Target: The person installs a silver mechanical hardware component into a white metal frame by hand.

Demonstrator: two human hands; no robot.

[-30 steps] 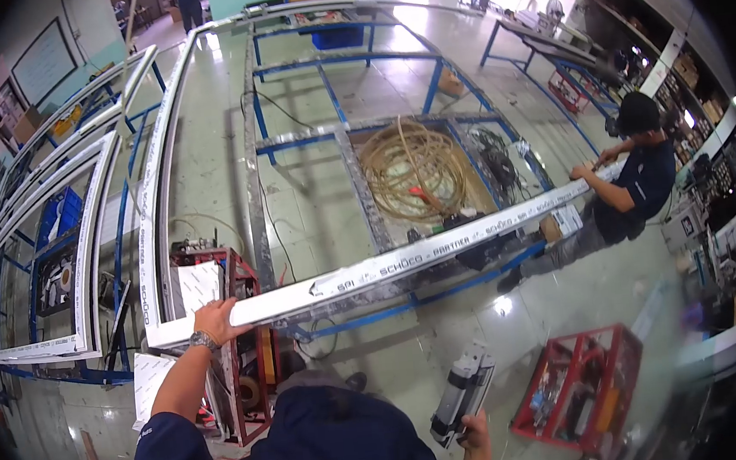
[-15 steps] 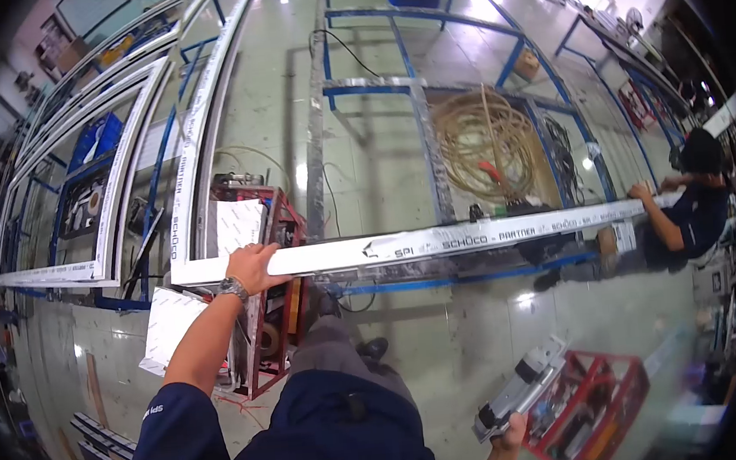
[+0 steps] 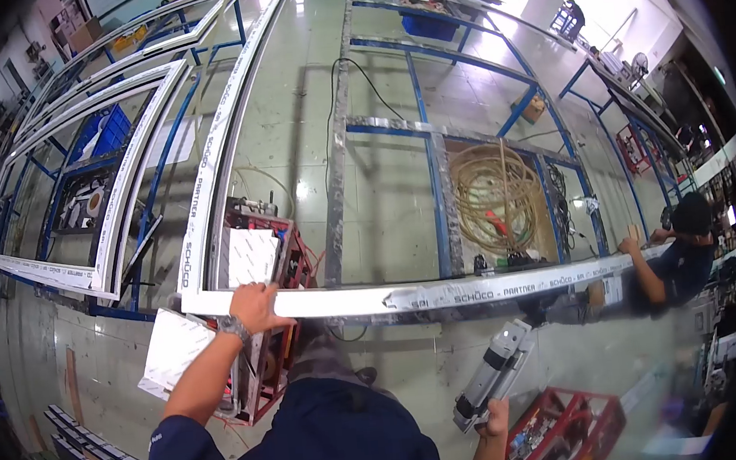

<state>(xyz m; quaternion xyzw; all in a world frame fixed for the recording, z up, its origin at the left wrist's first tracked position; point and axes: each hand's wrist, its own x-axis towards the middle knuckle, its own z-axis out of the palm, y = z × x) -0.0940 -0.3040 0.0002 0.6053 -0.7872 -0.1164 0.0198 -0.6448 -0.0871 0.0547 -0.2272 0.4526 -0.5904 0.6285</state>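
Observation:
A large white frame, wrapped in printed film, like a window or door frame (image 3: 339, 301), lies across the bench, its near bar running left to right in front of me. My left hand (image 3: 255, 308) is wrapped over that bar close to the near left corner, thumb toward the right. Low on the right, my right hand (image 3: 493, 419) grips one end of a long silver-grey tool (image 3: 493, 374) with dark parts. The tool is tilted, its far end pointing up and right, apart from the frame. Its exact kind I cannot make out.
Blue steel bench rails (image 3: 386, 129) support the frame. A coiled hose (image 3: 495, 198) lies beyond. Red tool carts stand below left (image 3: 293, 322) and right (image 3: 566, 435). Another person (image 3: 685, 252) holds the frame's right end. More white frames (image 3: 100, 281) lie left.
My right hand has raised the silver-grey tool up and to the left, away from the right red cart. My left hand stays on the frame. The view has shifted.

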